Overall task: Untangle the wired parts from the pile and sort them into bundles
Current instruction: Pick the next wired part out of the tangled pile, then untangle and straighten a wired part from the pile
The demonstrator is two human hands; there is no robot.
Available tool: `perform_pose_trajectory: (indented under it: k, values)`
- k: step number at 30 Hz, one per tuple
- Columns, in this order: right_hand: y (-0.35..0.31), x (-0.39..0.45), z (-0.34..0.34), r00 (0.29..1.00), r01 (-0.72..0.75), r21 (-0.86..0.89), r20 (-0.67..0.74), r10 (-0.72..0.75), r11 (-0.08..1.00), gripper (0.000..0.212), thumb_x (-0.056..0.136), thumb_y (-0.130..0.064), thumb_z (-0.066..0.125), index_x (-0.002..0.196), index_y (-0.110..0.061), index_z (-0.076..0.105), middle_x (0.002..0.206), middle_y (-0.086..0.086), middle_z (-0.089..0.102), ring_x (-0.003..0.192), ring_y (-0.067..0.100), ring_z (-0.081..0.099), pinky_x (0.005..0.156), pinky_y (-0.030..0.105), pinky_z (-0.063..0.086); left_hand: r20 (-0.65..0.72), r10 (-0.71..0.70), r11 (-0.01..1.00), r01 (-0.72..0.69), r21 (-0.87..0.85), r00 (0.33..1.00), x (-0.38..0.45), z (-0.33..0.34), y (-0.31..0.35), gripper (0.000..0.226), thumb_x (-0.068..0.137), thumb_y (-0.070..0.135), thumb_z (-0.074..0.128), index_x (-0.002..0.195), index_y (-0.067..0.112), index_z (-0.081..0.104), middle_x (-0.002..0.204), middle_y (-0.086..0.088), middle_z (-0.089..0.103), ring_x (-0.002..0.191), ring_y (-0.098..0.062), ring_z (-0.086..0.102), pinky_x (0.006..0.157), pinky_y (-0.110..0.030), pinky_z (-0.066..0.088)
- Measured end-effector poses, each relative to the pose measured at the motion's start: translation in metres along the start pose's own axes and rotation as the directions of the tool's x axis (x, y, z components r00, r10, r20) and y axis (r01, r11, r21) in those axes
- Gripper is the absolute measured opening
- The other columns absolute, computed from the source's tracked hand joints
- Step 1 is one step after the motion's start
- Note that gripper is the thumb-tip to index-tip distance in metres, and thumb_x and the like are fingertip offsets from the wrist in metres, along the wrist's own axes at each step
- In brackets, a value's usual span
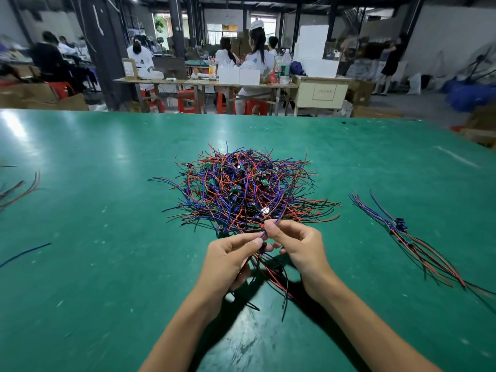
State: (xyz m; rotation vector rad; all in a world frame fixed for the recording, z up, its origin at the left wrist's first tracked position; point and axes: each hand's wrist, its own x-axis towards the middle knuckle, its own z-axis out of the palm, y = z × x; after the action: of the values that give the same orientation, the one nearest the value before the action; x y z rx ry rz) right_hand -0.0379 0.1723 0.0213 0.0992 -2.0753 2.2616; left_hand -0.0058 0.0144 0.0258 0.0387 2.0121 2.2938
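Green counter: carries all items. Sorted bundle of red, blue and black wires, well right of the right hand. Loose wires far left of the left hand, blurred. Tangled pile of wired parts, just beyond both hands, its near edge touching the fingertips. Left hand: grips a small bunch of wired parts, leads trailing beneath. Right hand: pinches a blue wire running up into the pile. Hands close together.
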Motion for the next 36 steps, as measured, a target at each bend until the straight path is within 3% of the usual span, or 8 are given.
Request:
perform_pose_trajectory:
  k: [5,8,13,19,23,29,32,36]
  values:
    - [-0.001,0.002,-0.002,0.984,-0.134,0.079,0.129,0.123,0.988,0.040,0.074,-0.053,0.079,0.095,-0.019,0.080,0.077,-0.001,0.070,0.071,0.018,0.057,0.056,0.022,0.047,0.052,-0.097,0.993,0.100,-0.067,0.994,0.001,-0.003,-0.001,0.024,0.096,0.027,0.060,0.108,0.018,0.078,0.115,-0.025,0.070,0.035,-0.008,0.030,0.038,-0.014,0.017]
    - [-0.002,0.003,-0.003,0.979,-0.130,0.090,0.167,0.114,0.987,0.044,0.072,-0.056,0.077,0.101,-0.023,0.081,0.077,-0.003,0.070,0.068,0.013,0.059,0.058,0.020,0.048,0.092,-0.088,0.994,0.094,-0.062,0.992,0.000,-0.004,-0.001,0.029,0.095,0.035,0.062,0.109,0.015,0.077,0.115,-0.015,0.073,0.032,-0.007,0.030,0.036,-0.015,0.016]
    - [0.000,0.002,-0.002,0.979,-0.063,-0.009,0.196,0.064,0.998,0.031,0.086,-0.047,0.073,0.101,-0.022,0.081,0.085,0.001,0.073,0.080,0.015,0.060,0.070,0.032,0.049,0.108,-0.082,0.996,0.084,-0.017,0.991,-0.001,-0.003,-0.001,0.033,0.093,0.045,0.063,0.103,0.017,0.078,0.104,-0.009,0.077,0.034,-0.011,0.043,0.035,-0.016,0.027]
    - [0.000,-0.001,0.003,0.973,0.024,0.002,0.230,-0.024,1.000,0.020,0.097,-0.025,0.065,0.101,-0.013,0.080,0.087,0.004,0.077,0.079,0.015,0.069,0.074,0.023,0.056,-0.025,0.028,0.996,-0.026,0.086,0.999,-0.001,-0.001,-0.004,0.016,0.094,0.032,0.068,0.091,0.022,0.080,0.077,-0.014,0.076,0.033,-0.016,0.049,0.038,-0.018,0.032]
    - [0.006,-0.004,0.012,0.986,0.091,-0.080,0.147,-0.078,0.993,0.022,0.101,-0.016,0.058,0.093,-0.017,0.078,0.073,-0.005,0.068,0.068,0.006,0.061,0.066,0.021,0.053,-0.089,0.102,0.988,-0.091,0.127,0.991,0.000,0.002,-0.005,0.019,0.095,0.022,0.068,0.080,0.018,0.080,0.055,0.002,0.068,0.027,-0.015,0.046,0.033,-0.015,0.031]
    - [0.014,-0.006,0.021,0.987,0.148,-0.279,-0.015,-0.158,0.949,0.023,0.088,-0.032,0.050,0.078,-0.023,0.069,0.080,-0.005,0.069,0.080,0.021,0.067,0.077,0.048,0.058,-0.073,0.210,0.951,-0.187,0.247,0.975,0.003,0.005,-0.007,0.020,0.092,0.012,0.070,0.076,0.014,0.081,0.056,0.000,0.070,0.027,-0.016,0.048,0.033,-0.015,0.032]
    - [0.014,-0.001,0.020,0.994,0.058,-0.220,-0.076,-0.076,0.974,0.021,0.083,-0.034,0.050,0.075,-0.026,0.068,0.073,-0.006,0.068,0.065,0.014,0.060,0.061,0.036,0.055,-0.039,0.214,0.942,-0.196,0.274,0.976,0.006,0.004,-0.007,0.021,0.092,0.009,0.069,0.076,0.014,0.082,0.067,-0.002,0.076,0.029,-0.018,0.050,0.032,-0.018,0.036]
    - [0.011,0.009,0.013,0.985,-0.002,-0.214,-0.167,-0.034,0.977,0.027,0.087,-0.028,0.050,0.070,-0.028,0.070,0.072,-0.004,0.064,0.060,0.010,0.049,0.063,0.032,0.042,0.034,0.204,0.924,-0.204,0.324,0.978,0.005,0.006,-0.007,0.019,0.092,0.009,0.069,0.077,0.012,0.082,0.075,-0.001,0.078,0.031,-0.017,0.051,0.035,-0.020,0.041]
